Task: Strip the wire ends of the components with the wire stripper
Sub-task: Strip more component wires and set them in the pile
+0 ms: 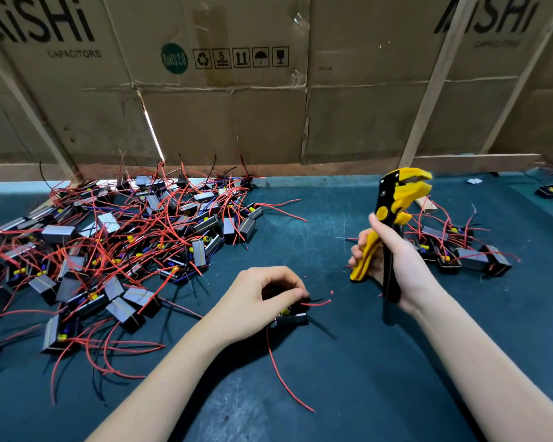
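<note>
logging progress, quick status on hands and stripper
Right hand grips wire stripper, raised, head up. Left hand holds component on mat, pinching its wires. Nothing between them.

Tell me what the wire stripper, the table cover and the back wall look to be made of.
Wire stripper: glossy yellow handles and head, likely plastic, over a black frame, probably metal. Table cover: matte dark teal sheet, scuffed; looks like a rubber mat, though unsure. Back wall: brown corrugated cardboard, with creases, tape and printed shipping symbols, braced by pale wooden battens.
</note>
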